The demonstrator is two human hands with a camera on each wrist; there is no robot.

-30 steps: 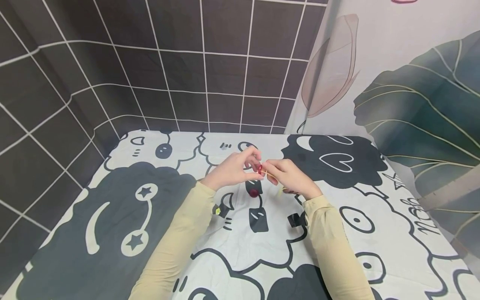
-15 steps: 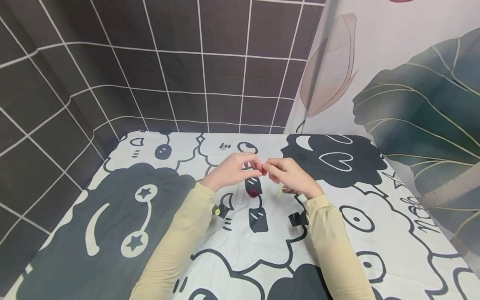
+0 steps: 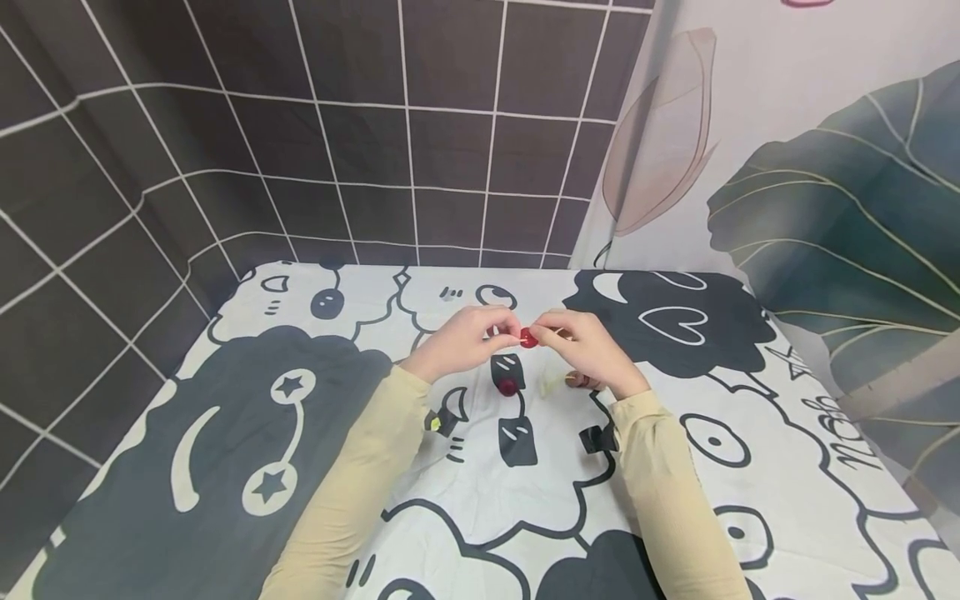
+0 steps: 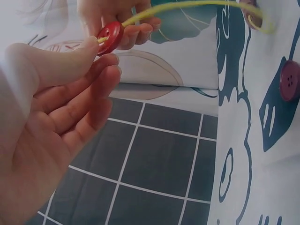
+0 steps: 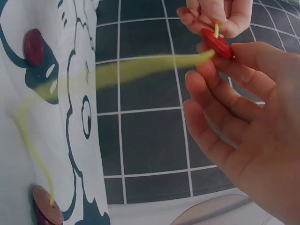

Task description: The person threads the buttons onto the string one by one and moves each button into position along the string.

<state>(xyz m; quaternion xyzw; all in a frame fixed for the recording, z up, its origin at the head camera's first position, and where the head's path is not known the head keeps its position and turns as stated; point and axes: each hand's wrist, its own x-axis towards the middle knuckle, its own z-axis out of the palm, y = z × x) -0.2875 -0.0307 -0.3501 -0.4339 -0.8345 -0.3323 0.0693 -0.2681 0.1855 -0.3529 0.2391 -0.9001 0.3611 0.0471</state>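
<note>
Here's your left hand (image 3: pixel 468 337), pinching the tip of the yellow cord (image 4: pixel 154 9): limp and light by the look, so grip near its end. Just right, above the desk (image 3: pixel 480 500), the red button (image 4: pixel 112 38) seems hard, slick; your right hand (image 3: pixel 588 346) pinches its rim, the sensible hold.

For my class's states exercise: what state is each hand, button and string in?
Bright red button: held up, threaded
Brown button: unheld, at the cloth
Yellow string: loosely curved, running between those two
Dark red button: lying on the cloth, unheld
Left hand: pinching string's tip
Right hand: pinching bright red button
</note>
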